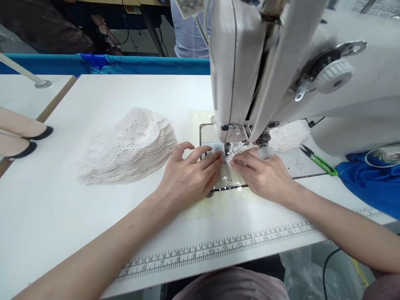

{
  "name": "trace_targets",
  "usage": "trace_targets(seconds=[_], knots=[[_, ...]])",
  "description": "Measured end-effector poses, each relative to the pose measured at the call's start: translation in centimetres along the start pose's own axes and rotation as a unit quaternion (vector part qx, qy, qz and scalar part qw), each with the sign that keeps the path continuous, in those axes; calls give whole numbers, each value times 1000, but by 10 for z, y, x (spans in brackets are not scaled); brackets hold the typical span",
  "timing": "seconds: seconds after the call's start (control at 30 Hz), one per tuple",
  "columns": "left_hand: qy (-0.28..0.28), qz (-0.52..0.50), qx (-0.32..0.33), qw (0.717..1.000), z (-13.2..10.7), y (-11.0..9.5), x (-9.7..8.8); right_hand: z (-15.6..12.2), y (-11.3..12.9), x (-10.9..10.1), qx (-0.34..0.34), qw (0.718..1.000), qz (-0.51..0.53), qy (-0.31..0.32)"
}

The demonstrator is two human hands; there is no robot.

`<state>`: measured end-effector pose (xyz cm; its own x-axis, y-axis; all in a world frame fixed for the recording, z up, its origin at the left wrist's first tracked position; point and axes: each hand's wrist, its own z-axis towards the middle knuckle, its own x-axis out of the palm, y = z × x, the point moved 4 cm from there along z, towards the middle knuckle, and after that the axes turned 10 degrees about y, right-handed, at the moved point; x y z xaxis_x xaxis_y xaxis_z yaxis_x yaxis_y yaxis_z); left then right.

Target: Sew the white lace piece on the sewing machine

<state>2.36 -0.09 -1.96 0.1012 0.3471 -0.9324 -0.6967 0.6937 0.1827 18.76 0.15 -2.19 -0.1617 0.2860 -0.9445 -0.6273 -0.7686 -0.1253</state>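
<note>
Under the presser foot (pixel 227 149) of a white sewing machine (pixel 231 66) lies a small piece of white lace (pixel 237 148). My left hand (pixel 190 173) rests palm down on the left of the foot, fingers spread, with its fingertips at the lace's edge. To the right of the foot is my right hand (pixel 265 175), its fingers stretched flat over the lace. Its lower fingers are partly hidden by the machine head. More white lace (pixel 289 135) lies behind my right hand. A pile of scalloped white lace pieces (pixel 134 146) sits left of my left hand.
Green-handled thread snips (pixel 318 160) lie right of my right hand, beside blue cloth (pixel 368 179). A printed ruler (pixel 218 248) runs along the table's front edge. Two pale rods with black ends (pixel 23 133) stand at the left. A person in a striped shirt (pixel 190 33) is beyond the table.
</note>
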Motion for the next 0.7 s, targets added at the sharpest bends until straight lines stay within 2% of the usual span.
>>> trace_targets(seconds=[0.7], knots=[[36,-29,-58,997,5,11,13,3,-5,6,8,996,-88,14]])
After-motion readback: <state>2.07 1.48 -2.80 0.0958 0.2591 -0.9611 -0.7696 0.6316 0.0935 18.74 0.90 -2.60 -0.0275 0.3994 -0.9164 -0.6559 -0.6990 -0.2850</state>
